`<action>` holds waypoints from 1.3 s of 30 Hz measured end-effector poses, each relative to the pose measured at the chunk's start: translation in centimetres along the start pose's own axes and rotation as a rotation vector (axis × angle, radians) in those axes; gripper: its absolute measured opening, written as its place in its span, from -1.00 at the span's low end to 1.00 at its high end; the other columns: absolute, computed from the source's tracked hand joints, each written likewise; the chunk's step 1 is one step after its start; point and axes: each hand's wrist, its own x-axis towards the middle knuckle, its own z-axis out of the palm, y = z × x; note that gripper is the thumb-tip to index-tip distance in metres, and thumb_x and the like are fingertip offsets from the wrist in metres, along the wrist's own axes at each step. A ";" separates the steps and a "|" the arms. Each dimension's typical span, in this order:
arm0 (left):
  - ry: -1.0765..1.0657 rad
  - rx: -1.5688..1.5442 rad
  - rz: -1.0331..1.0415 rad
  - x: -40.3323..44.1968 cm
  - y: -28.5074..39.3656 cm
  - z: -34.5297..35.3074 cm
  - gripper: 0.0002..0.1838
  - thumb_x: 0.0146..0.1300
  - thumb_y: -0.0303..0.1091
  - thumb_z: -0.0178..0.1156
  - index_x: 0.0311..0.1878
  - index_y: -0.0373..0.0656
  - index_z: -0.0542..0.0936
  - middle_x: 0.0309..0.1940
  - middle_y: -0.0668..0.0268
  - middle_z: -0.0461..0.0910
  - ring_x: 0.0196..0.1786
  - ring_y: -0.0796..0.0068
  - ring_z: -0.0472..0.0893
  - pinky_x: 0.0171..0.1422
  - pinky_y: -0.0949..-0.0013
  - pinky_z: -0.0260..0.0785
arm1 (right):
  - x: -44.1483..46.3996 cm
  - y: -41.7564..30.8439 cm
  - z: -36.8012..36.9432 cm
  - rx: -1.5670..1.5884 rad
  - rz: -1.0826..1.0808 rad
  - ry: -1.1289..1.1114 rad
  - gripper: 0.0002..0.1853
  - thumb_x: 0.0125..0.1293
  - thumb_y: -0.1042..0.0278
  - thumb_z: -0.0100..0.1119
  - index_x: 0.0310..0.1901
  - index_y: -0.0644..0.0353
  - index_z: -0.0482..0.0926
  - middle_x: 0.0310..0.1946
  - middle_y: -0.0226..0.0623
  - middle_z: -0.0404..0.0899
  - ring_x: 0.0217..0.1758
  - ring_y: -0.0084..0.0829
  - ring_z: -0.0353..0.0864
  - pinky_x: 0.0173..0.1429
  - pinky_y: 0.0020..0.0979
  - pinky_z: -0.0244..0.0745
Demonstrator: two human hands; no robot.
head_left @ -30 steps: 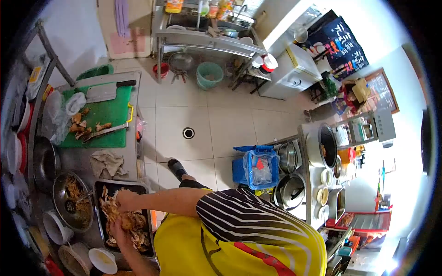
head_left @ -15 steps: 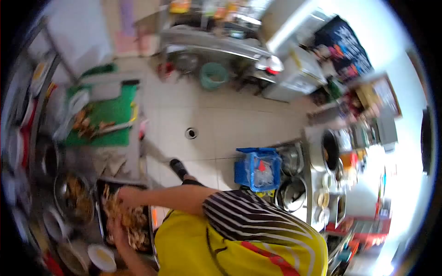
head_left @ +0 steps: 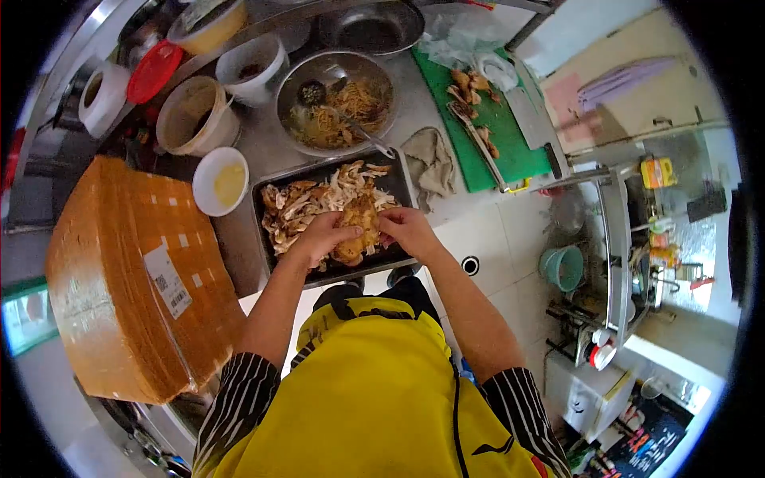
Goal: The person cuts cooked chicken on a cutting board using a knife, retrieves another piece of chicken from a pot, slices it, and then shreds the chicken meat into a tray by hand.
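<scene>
pinching a browned chicken piece (head_left: 361,217) from both sides, the left hand (head_left: 324,237) and right hand (head_left: 409,230) are working over shredded chicken (head_left: 299,209) in the dark metal tray (head_left: 388,255), mid-frame; the view is centring that tray, formerly lower left, so their handwork is showing clearly.

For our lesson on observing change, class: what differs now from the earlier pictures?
The camera's view has swung, bringing the tray from lower left to mid-picture and the cardboard box plainly into sight. The left hand and right hand remain at the meat in it.
</scene>
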 end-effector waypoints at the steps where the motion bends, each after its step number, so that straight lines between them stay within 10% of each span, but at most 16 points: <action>1: -0.001 -0.006 0.007 0.3 -0.6 -0.3 -0.56 0.22 -0.23 0.36 0.06 -0.34 0.57 -0.12 0.28 0.65 -0.14 0.49 0.60 0.02 0.37 0.45 | 0.4 0.1 0.3 0.011 -0.028 -0.002 -0.69 0.32 0.29 0.26 -0.21 0.47 0.62 -0.51 -0.36 0.57 -0.50 -0.60 0.51 -0.39 -0.49 0.45; 13: 0.151 -0.074 0.081 0.8 -3.9 0.4 -0.54 0.18 -0.28 0.35 0.08 -0.34 0.55 -0.10 0.29 0.63 -0.15 0.52 0.59 -0.01 0.40 0.44 | 3.8 1.9 0.8 -0.505 -0.159 0.120 -0.71 0.08 0.23 0.26 -0.30 0.33 0.66 -0.51 -0.02 0.63 -0.44 -0.15 0.65 -0.26 -0.28 0.53; 22: 0.400 -0.598 -0.002 -0.6 -3.2 1.0 -0.50 0.22 -0.21 0.36 0.13 -0.31 0.51 -0.04 0.23 0.62 -0.05 0.44 0.63 0.03 0.37 0.45 | 4.8 4.2 -1.0 -0.054 0.034 0.151 -0.69 0.20 0.34 0.26 -0.19 0.49 0.61 -0.44 -0.23 0.67 -0.45 -0.54 0.59 -0.31 -0.38 0.52; 30: 0.325 -0.391 0.008 -0.5 -3.0 -0.6 -0.40 0.20 -0.25 0.39 0.20 -0.42 0.45 0.02 0.17 0.60 0.04 0.40 0.59 0.14 0.36 0.42 | 4.2 3.8 -1.9 -0.913 -0.309 0.270 -0.69 0.28 0.24 0.26 -0.03 0.26 0.66 -0.25 -0.09 0.71 -0.24 -0.24 0.72 -0.16 -0.33 0.58; 39: 0.184 -0.556 0.084 1.1 -5.4 0.4 -0.56 0.25 -0.39 0.30 0.15 -0.33 0.47 -0.04 0.26 0.60 -0.02 0.43 0.61 0.11 0.37 0.47 | 3.1 3.1 1.5 -0.253 -0.153 0.039 -0.59 0.24 0.21 0.34 -0.06 0.43 0.62 -0.42 -0.17 0.68 -0.43 -0.48 0.64 -0.29 -0.43 0.54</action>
